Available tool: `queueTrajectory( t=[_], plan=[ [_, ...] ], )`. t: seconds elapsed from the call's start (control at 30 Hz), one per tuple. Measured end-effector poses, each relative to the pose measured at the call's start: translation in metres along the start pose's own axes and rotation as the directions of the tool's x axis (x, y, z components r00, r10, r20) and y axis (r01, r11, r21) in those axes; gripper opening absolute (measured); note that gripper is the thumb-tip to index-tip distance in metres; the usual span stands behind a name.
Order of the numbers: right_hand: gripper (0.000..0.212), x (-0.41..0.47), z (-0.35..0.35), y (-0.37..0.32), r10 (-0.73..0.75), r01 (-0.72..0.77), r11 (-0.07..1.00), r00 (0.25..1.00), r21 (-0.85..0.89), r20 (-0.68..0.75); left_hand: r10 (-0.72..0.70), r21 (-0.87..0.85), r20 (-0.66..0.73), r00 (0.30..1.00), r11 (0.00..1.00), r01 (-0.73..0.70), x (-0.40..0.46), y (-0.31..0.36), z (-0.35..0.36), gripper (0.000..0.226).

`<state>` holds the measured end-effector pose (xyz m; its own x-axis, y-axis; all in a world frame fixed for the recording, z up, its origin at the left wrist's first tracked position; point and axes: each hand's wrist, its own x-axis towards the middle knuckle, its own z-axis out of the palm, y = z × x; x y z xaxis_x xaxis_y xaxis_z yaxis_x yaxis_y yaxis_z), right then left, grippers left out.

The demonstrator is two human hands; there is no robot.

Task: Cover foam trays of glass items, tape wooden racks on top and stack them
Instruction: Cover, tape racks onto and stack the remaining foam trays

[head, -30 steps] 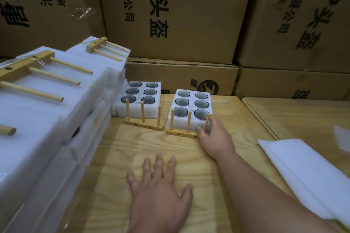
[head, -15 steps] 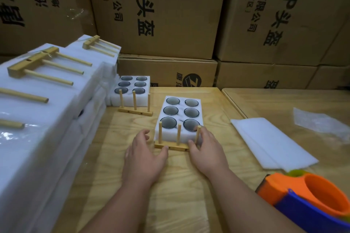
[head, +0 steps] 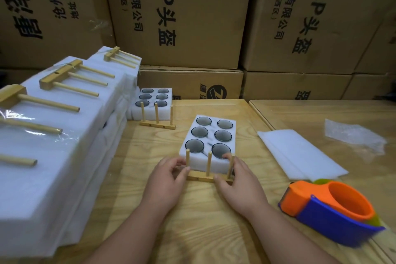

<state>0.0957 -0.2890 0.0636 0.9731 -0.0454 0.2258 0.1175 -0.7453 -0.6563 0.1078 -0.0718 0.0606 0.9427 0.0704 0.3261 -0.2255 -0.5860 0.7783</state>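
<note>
While both hands hold it, the wooden rack [head: 209,174] stands against the foam tray [head: 211,162].
The left hand [head: 166,180] pinches its left end; the right hand [head: 239,182] grips its right end.

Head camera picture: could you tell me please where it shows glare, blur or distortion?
Head view: glare on the clear wrap at left; the tape dispenser blurs at its lower edge; wide-angle bending tilts the cardboard boxes outward.

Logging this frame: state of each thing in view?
Near tray: uncovered, six glasses showing.
Near rack: upright, at the tray's front.
Far tray: uncovered.
Far rack: upright.
Left hand: holds rack end.
Right hand: holds other end.
Foam sheets: flat, unused.
</note>
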Motion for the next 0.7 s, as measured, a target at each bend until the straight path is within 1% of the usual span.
queueTrajectory(
  t=[0.1, 0.17, 0.2, 0.3, 0.37, 0.4, 0.43, 0.5, 0.6, 0.67, 0.7],
  plan=[
    [0.069, -0.008, -0.004, -0.001, -0.018, 0.017, 0.998, 1.000, 0.055, 0.016, -0.003, -0.004, -0.002, 1.000, 1.000, 0.003, -0.015, -0.004, -0.007, 0.012],
    [0.073, -0.012, -0.007, 0.000, -0.027, 0.024, 0.994, 0.999, 0.111, 0.020, -0.055, -0.051, -0.076, 0.996, 0.997, 0.051, -0.024, -0.009, -0.013, 0.006],
    [0.075, -0.015, -0.008, 0.001, -0.020, 0.017, 0.991, 1.000, 0.135, 0.024, -0.098, -0.095, -0.132, 0.986, 0.992, 0.085, -0.027, -0.012, -0.017, 0.008],
    [0.074, -0.022, -0.011, 0.004, -0.007, 0.002, 0.984, 1.000, 0.178, 0.027, -0.233, -0.251, -0.317, 0.919, 0.955, 0.156, -0.031, -0.013, -0.030, 0.013],
    [0.069, -0.028, -0.011, 0.005, -0.008, 0.005, 0.986, 1.000, 0.169, 0.013, -0.278, -0.298, -0.416, 0.866, 0.941, 0.159, -0.031, -0.013, -0.036, 0.013],
    [0.066, -0.031, -0.012, 0.005, -0.008, 0.007, 0.988, 1.000, 0.155, 0.006, -0.287, -0.299, -0.442, 0.850, 0.940, 0.162, -0.030, -0.012, -0.037, 0.020],
    [0.064, -0.035, -0.012, 0.006, -0.011, 0.011, 0.990, 1.000, 0.138, 0.003, -0.291, -0.299, -0.447, 0.846, 0.940, 0.165, -0.030, -0.011, -0.037, 0.026],
    [0.060, -0.042, -0.014, 0.007, -0.022, 0.021, 0.994, 1.000, 0.111, 0.001, -0.295, -0.302, -0.432, 0.853, 0.938, 0.171, -0.030, -0.008, -0.036, 0.030],
    [0.053, -0.052, -0.017, 0.009, -0.044, 0.045, 0.994, 0.999, 0.098, -0.012, -0.291, -0.278, -0.424, 0.858, 0.943, 0.182, -0.031, -0.007, -0.034, 0.027],
    [0.051, -0.060, -0.020, 0.010, -0.059, 0.061, 0.995, 0.998, 0.085, -0.019, -0.311, -0.244, -0.389, 0.867, 0.943, 0.228, -0.031, -0.007, -0.032, 0.021],
    [0.051, -0.064, -0.021, 0.012, -0.065, 0.066, 0.995, 0.998, 0.078, -0.017, -0.328, -0.230, -0.357, 0.875, 0.938, 0.258, -0.031, -0.006, -0.031, 0.014]
  ],
)
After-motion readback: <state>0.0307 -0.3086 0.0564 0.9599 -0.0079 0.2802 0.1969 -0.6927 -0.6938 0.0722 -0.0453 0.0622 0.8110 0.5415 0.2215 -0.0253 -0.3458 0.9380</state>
